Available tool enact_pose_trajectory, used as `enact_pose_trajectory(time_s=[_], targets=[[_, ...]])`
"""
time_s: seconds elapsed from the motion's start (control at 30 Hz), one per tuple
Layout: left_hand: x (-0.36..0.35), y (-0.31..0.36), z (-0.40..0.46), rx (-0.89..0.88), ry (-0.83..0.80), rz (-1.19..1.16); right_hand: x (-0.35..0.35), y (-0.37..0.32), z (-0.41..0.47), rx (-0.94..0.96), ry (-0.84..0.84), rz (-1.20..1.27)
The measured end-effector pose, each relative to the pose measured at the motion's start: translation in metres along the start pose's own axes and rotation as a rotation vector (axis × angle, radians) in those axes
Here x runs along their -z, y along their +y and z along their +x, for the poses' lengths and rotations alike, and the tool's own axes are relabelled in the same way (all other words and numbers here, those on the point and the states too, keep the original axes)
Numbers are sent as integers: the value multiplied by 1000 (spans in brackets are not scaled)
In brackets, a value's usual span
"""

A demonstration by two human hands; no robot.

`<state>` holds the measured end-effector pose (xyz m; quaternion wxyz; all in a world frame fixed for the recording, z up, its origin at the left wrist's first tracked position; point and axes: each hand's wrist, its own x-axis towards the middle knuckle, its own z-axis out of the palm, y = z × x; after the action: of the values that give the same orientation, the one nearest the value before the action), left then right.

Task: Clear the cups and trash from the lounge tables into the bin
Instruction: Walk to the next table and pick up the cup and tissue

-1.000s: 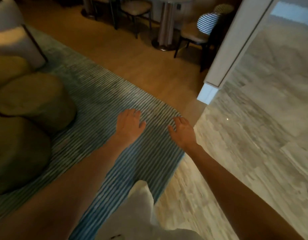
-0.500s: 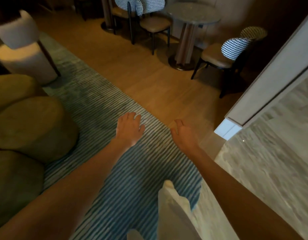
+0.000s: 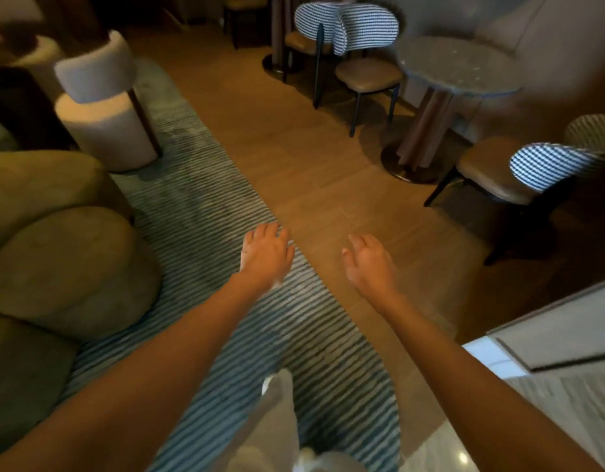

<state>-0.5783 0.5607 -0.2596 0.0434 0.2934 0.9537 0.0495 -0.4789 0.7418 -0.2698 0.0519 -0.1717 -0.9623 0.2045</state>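
Observation:
My left hand and my right hand are both stretched out in front of me, fingers relaxed, holding nothing. They hover over the edge where a striped blue-green rug meets the wooden floor. A small round lounge table with a stone top stands at the back right; its top looks bare from here. No cup, trash or bin shows in the head view.
Two checked-back chairs flank the round table. A white round stool-chair and olive cushioned seats stand on the left. A white wall corner juts in at the right. My pale trouser leg is below.
The view has swung up and left from the marble floor toward the lounge; the round table and chairs have come nearer. Both hands stay extended and empty.

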Motion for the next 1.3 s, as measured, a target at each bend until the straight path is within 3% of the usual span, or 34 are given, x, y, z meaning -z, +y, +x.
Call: enact_pose_trajectory(time_s=[0.13,0.47,0.83,1.3], targets=[[6,-22,82,13,41,-6,-12,3,99,11,-64,-25],[58,-82,306,82,91,-40,18,-24,339,90,28,5],[83,-98,559,100,133,22,34,5,597,121,56,-47],[71,-126,816,186,39,69,30,47,875,94,-182,-109]])
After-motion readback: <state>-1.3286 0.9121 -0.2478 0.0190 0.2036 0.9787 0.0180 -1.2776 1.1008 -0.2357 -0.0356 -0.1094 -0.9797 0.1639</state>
